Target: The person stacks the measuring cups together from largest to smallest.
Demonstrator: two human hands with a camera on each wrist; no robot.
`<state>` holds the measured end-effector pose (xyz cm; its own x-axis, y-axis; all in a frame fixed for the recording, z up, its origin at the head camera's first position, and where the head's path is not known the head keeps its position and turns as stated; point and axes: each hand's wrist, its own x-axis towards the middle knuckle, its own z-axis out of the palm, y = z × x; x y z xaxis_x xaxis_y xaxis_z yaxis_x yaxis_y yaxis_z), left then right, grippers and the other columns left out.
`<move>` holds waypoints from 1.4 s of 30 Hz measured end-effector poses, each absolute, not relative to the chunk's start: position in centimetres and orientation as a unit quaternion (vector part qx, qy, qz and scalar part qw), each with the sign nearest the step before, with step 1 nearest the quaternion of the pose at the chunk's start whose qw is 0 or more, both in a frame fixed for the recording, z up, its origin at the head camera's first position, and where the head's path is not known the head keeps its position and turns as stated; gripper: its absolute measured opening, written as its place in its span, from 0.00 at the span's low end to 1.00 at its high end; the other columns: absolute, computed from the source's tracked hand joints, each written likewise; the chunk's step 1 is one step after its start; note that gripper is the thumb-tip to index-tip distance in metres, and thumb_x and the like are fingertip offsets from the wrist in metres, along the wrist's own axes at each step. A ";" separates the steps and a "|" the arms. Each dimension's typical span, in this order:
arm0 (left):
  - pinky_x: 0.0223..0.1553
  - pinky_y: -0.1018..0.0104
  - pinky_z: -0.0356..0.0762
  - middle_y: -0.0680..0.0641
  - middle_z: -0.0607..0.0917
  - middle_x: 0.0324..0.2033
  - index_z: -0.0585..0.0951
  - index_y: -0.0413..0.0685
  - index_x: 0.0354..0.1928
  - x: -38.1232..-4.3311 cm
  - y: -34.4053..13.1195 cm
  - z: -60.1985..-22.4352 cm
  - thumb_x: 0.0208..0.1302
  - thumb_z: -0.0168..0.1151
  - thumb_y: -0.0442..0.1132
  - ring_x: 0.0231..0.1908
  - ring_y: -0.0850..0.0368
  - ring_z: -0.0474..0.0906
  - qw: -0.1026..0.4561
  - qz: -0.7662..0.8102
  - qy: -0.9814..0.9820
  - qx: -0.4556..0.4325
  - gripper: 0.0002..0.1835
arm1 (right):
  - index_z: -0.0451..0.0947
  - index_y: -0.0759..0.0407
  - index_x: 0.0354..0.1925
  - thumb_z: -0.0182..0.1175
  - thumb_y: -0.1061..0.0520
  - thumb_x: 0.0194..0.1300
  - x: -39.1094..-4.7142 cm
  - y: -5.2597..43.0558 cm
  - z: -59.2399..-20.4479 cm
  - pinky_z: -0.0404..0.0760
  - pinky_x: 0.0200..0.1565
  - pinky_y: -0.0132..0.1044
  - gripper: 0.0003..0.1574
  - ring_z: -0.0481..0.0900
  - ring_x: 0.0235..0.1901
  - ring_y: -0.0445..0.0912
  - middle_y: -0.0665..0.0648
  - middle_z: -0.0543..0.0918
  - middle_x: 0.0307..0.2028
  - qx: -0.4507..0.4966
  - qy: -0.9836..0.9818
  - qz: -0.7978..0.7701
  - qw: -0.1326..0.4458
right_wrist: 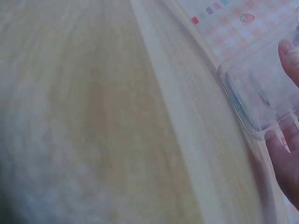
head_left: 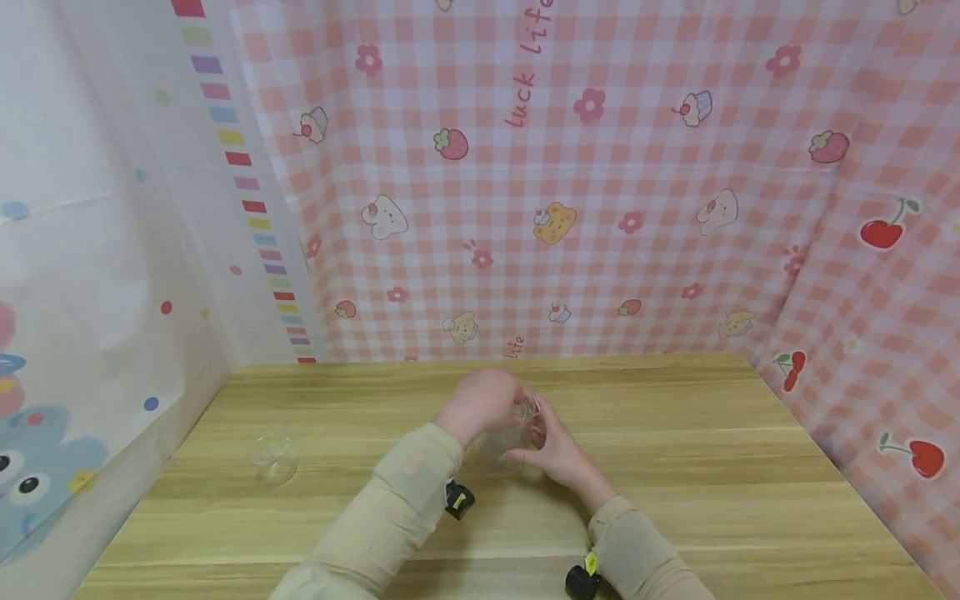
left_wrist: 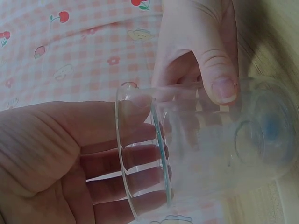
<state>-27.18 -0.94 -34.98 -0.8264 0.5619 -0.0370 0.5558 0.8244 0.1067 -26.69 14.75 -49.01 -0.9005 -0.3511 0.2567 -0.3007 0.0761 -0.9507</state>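
Above the wooden table, both hands hold clear cups that lie tilted on their side in the left wrist view. Two rims show there, one a little behind the other, like one clear cup [left_wrist: 122,156] nested in another clear cup [left_wrist: 205,149]. My left hand [head_left: 486,402] grips the rim end, thumb on one side and fingers on the other. Around the body of the outer cup, my right hand [head_left: 561,457] curls, its thumb [left_wrist: 224,88] pressed along the wall. The rounded base shows in the right wrist view, partly cut off by the frame.
Another clear cup [head_left: 275,460] stands on the left part of the wooden table [head_left: 712,467]. A pink checked cloth [head_left: 600,175] hangs behind the far edge and along the right, a white printed one [head_left: 150,275] on the left. Black wrist cameras [head_left: 459,500] sit at both sleeves.
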 end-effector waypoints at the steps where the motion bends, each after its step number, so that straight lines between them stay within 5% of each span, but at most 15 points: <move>1: 0.43 0.63 0.81 0.53 0.88 0.39 0.88 0.52 0.45 -27.2 -1.0 -35.0 0.59 0.71 0.42 0.41 0.56 0.82 0.033 0.047 0.954 0.293 0.11 | 0.50 0.62 0.74 0.74 0.69 0.52 -26.7 14.7 -49.0 0.63 0.68 0.50 0.60 0.63 0.68 0.61 0.67 0.62 0.70 -0.222 0.734 -0.642 0.020; 23: 0.41 0.61 0.81 0.55 0.86 0.46 0.86 0.58 0.52 -26.9 -1.5 -35.6 0.59 0.72 0.44 0.45 0.57 0.81 0.000 0.071 0.952 0.297 0.17 | 0.50 0.58 0.75 0.74 0.65 0.54 -26.6 14.7 -48.8 0.61 0.69 0.52 0.60 0.61 0.69 0.60 0.66 0.62 0.70 -0.209 0.746 -0.632 0.030; 42: 0.42 0.63 0.81 0.54 0.86 0.43 0.87 0.56 0.47 -26.2 -2.1 -36.8 0.58 0.73 0.48 0.42 0.57 0.80 -0.145 0.036 0.927 0.344 0.15 | 0.49 0.58 0.75 0.73 0.66 0.55 -26.6 14.7 -48.9 0.58 0.69 0.53 0.60 0.59 0.71 0.59 0.64 0.60 0.72 -0.212 0.743 -0.634 0.031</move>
